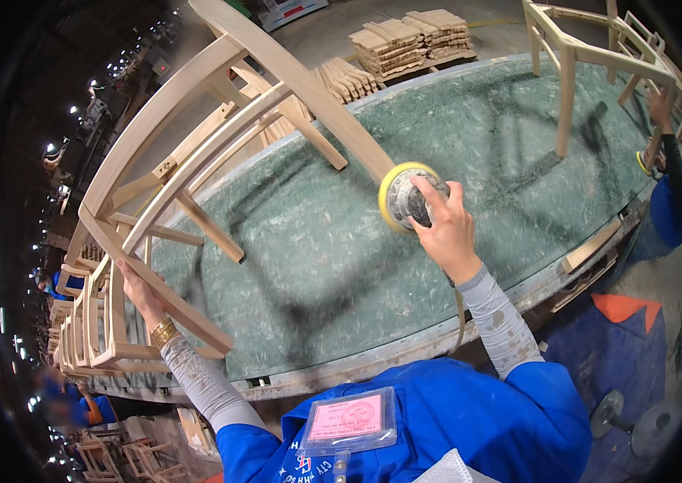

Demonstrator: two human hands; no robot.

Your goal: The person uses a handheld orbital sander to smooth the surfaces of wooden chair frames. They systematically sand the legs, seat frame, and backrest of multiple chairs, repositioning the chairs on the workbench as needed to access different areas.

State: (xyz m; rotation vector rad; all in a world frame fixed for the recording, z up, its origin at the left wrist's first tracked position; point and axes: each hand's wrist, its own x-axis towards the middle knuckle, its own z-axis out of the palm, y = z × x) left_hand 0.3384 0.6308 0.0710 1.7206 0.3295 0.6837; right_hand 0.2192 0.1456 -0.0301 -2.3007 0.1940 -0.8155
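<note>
A pale, unpainted wooden chair frame (188, 165) lies on the green work table (317, 274), its back and legs jutting out at angles. My left hand (141, 291) is wrapped round the frame's lower rail at the left. In my right hand (447, 229) is a round orbital sander (413, 196) with a yellow pad rim. The sander's pad meets the end of a long chair leg (349, 137), tilted on its edge. My right fingers curl over the sander's dusty top, and a hose hangs below that wrist.
More chair frames (99, 322) crowd the table's left end. Another chair frame (564, 97) stands at the far right, beside a co-worker's arm (667, 161). Stacked wooden parts (409, 40) rest behind the table. A wood strip (591, 245) lies along the near right edge.
</note>
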